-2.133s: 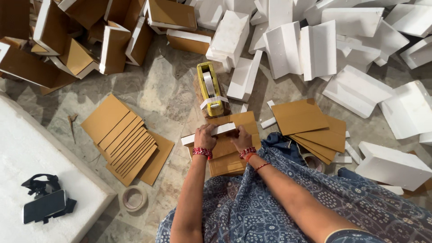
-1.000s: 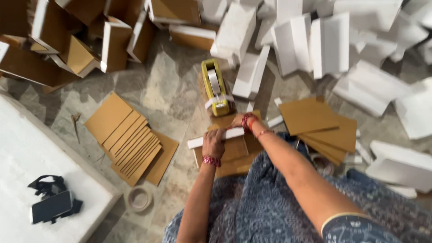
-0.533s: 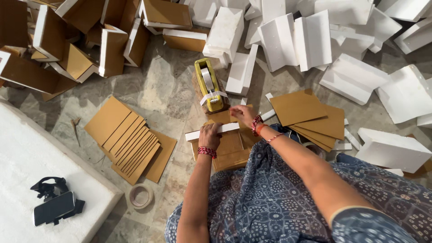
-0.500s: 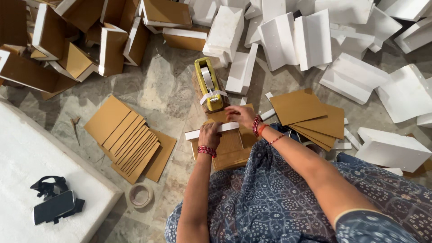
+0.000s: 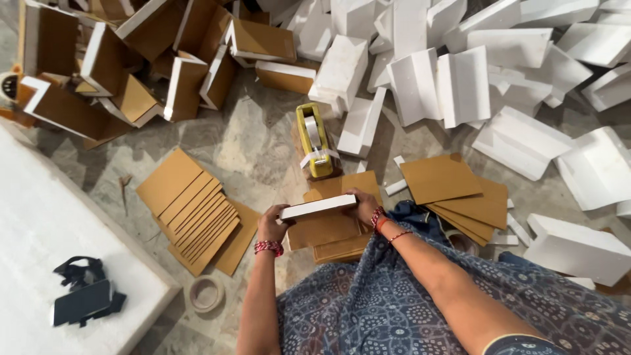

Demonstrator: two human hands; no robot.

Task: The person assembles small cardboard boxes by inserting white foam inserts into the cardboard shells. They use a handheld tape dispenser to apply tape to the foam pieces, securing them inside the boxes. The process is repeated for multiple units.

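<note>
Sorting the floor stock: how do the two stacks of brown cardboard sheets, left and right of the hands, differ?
The left stack is fanned out in neat overlapping steps, showing many sheet edges; the right stack is a looser pile showing fewer sheets. The left stack's sheets look narrower, the right stack's top sheet broader. Both are flat brown cardboard lying on the floor.

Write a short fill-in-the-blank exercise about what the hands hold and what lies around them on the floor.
1. Both hands, the left hand and the right hand, hold one long white foam ____ at its ends.
2. The tape dispenser standing beyond the hands is ____ in colour.
3. The fanned brown cardboard sheets lie to the person's ____.
4. The flat roll of tape lies on the stone ____.

Missing words: strip; yellow; left; floor
</note>
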